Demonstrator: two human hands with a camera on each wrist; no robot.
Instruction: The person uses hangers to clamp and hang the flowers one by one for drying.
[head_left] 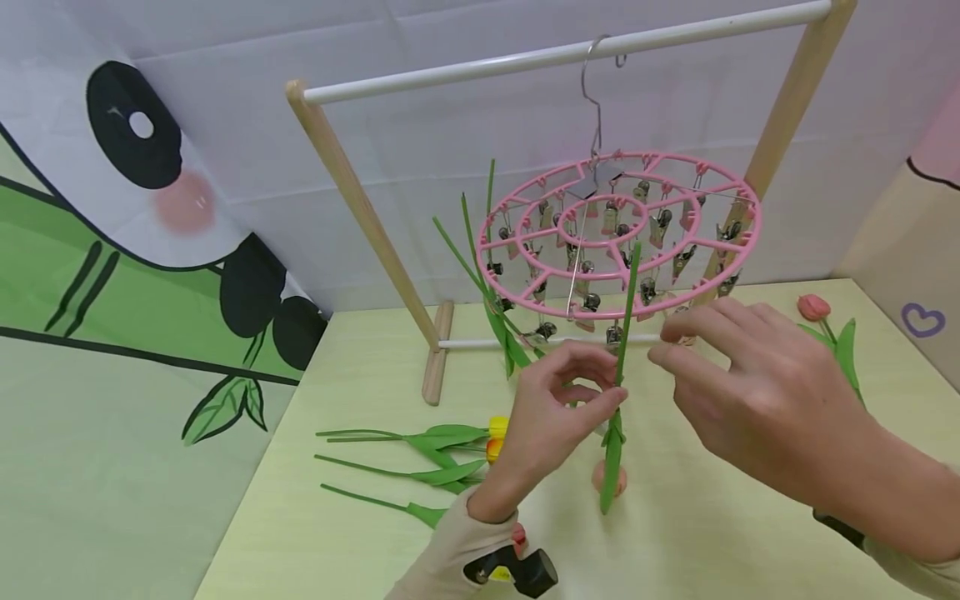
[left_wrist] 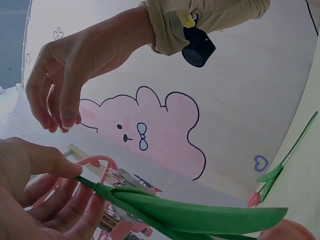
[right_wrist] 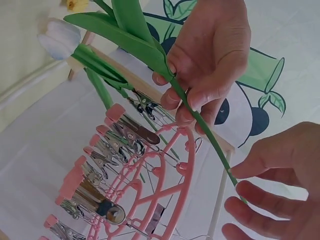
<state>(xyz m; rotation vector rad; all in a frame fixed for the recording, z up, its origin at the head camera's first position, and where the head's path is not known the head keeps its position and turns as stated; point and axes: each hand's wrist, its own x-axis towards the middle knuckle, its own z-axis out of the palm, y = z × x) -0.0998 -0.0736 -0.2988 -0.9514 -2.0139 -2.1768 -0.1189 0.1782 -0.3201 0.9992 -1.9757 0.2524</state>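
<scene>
My left hand (head_left: 558, 412) pinches the stem of an artificial tulip (head_left: 612, 450) between thumb and fingers. The tulip is upside down, with its peach blossom (head_left: 598, 479) low and the bare stem end pointing up in front of a pink round clip hanger (head_left: 621, 315). To the right of the stem, my right hand (head_left: 757, 383) is raised with fingers bent loosely and nothing between them. In the right wrist view its fingertips overlap the stem (right_wrist: 212, 137). Metal clips (right_wrist: 131, 131) with pink tips dangle from the hanger. A white tulip (right_wrist: 60, 40) hangs upside down at its left side.
The hanger's metal hook (head_left: 595, 92) rests on the white bar (head_left: 450, 77) of a wood-legged rack (head_left: 360, 208). Several tulips (head_left: 442, 477) lie on the table left of my left forearm. A pink tulip (head_left: 814, 308) lies at the right.
</scene>
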